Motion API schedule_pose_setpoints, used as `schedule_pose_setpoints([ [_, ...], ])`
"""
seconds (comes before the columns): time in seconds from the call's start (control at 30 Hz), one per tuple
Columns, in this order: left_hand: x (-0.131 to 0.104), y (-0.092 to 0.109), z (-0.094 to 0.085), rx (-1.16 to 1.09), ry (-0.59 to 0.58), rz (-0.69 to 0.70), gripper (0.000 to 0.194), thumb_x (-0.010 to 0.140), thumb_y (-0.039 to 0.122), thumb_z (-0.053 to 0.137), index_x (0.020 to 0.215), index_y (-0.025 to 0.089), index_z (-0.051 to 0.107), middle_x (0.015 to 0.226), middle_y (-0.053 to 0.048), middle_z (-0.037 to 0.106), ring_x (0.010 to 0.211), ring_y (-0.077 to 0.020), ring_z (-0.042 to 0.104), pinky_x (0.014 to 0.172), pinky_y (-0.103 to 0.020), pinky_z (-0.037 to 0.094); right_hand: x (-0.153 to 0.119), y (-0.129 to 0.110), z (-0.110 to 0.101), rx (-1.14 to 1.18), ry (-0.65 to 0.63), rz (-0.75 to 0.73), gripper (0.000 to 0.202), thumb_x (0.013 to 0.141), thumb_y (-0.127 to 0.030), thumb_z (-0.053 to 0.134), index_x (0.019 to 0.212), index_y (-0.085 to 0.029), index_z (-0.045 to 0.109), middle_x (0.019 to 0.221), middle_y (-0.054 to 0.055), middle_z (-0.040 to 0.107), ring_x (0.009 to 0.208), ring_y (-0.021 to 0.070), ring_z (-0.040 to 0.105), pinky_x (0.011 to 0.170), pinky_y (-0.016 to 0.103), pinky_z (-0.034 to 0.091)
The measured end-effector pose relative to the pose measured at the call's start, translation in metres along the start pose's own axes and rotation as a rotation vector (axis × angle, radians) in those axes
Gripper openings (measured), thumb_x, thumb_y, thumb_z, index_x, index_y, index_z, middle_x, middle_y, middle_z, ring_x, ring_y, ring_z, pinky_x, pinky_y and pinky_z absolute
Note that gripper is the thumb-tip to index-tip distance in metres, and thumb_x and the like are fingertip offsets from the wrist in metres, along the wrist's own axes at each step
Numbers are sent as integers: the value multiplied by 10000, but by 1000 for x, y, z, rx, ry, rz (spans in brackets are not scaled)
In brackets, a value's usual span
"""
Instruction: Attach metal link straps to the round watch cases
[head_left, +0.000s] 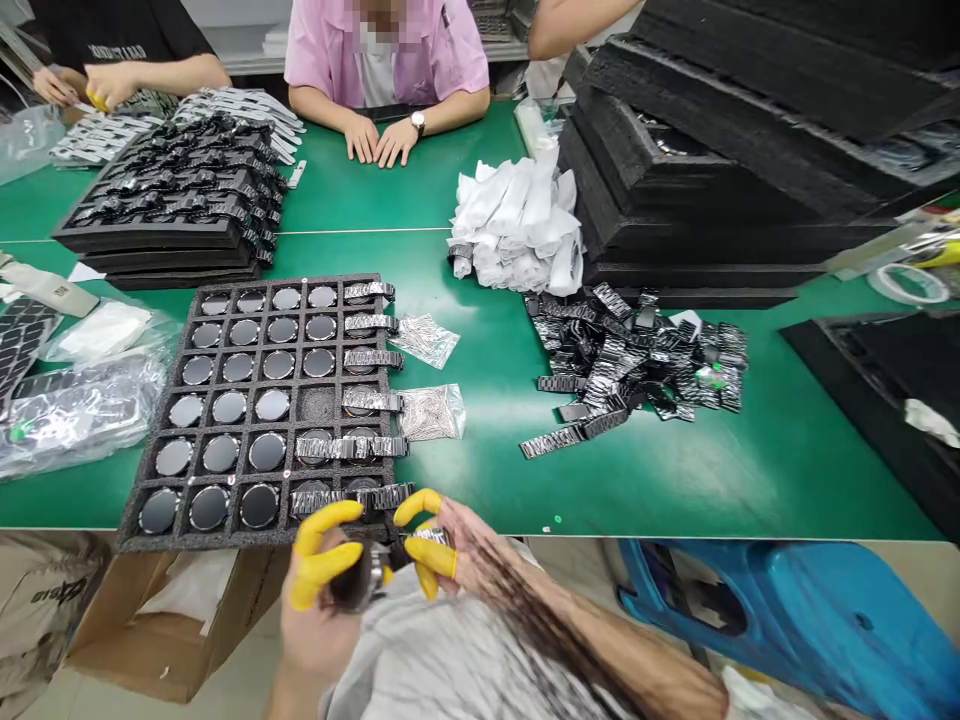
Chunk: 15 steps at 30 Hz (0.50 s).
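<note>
Near the table's front edge, my left hand (319, 600), with yellow finger cots, is closed round a dark round watch (358, 580). Close to its right, my right hand (442, 545), also in yellow cots, pinches a short piece of black metal watch strap (429, 540). Whether that strap is joined to the watch I cannot tell. Just beyond my hands lies a black foam tray (217, 390) of round watch faces in square pockets. Several metal straps (373, 358) lie along its right column.
Two bags of small metal pins (433, 412) lie beside the tray. A heap of black straps (600, 360) and white-wrapped pieces (517, 225) are to the right. Tall black foam stacks (675, 210) stand behind. A co-worker (386, 60) sits opposite. A blue stool (817, 630) stands below.
</note>
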<state>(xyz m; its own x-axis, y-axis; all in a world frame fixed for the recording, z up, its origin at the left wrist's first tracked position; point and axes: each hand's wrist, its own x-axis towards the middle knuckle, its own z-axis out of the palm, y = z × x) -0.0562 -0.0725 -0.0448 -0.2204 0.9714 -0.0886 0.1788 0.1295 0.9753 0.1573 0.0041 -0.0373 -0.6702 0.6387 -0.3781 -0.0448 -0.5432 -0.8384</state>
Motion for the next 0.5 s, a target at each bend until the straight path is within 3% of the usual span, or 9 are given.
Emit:
schedule_pose_setpoints([
  [0.1, -8, -8, 29, -114, -134, -134, 357, 767, 409, 917, 1019, 280, 699, 1177, -77, 764, 1070, -297, 748, 941, -471, 640, 6, -2, -3, 119, -8, 20, 430, 933, -617, 689, 1043, -234, 527, 489, -111, 572, 358, 90, 399, 401, 190, 300],
  [0.2, -10, -8, 41, -218, -125, -306, 403, 813, 461, 889, 1084, 257, 670, 1048, -65, 789, 958, -239, 771, 875, -360, 632, 15, -6, -21, 20, -49, 30, 457, 981, -684, 571, 1053, -235, 529, 572, -67, 639, 400, 107, 474, 433, 208, 356],
  [0.23, -10, -7, 41, -275, -100, -372, 435, 806, 489, 893, 1093, 255, 665, 1010, -56, 792, 921, -222, 771, 861, -330, 621, 20, -9, -31, -88, 27, -6, 421, 1022, -643, 517, 1081, -227, 542, 658, -32, 687, 464, 121, 534, 478, 223, 402],
  [0.3, -9, -2, 37, -389, -42, -496, 517, 754, 532, 925, 1106, 251, 671, 921, -36, 789, 881, -209, 770, 858, -301, 605, 31, -17, -56, -427, 329, -109, 288, 1072, -470, 481, 1143, -206, 570, 882, 46, 742, 689, 163, 653, 631, 269, 487],
  [0.37, -8, 4, 34, -462, 8, -569, 582, 684, 558, 962, 1097, 249, 691, 845, -18, 774, 860, -213, 768, 834, -294, 607, 45, -27, -78, -851, 593, -125, 192, 1043, -314, 554, 1174, -181, 597, 1079, 111, 729, 953, 228, 685, 805, 328, 513],
  [0.43, -7, 10, 35, -498, 37, -618, 611, 628, 572, 985, 1064, 246, 707, 801, -7, 762, 772, -192, 743, 707, -258, 595, 59, -36, -91, -1163, 660, -60, 193, 1024, -264, 605, 1186, -161, 619, 1195, 151, 696, 1124, 284, 652, 897, 363, 500],
  [0.5, -6, 15, 37, -521, 17, -634, 618, 619, 572, 987, 1059, 237, 711, 788, -5, 760, 658, -148, 685, 551, -203, 514, 71, -43, -91, -1323, 653, 2, 210, 1045, -263, 589, 1220, -151, 623, 1239, 165, 677, 1190, 303, 629, 911, 364, 494],
])
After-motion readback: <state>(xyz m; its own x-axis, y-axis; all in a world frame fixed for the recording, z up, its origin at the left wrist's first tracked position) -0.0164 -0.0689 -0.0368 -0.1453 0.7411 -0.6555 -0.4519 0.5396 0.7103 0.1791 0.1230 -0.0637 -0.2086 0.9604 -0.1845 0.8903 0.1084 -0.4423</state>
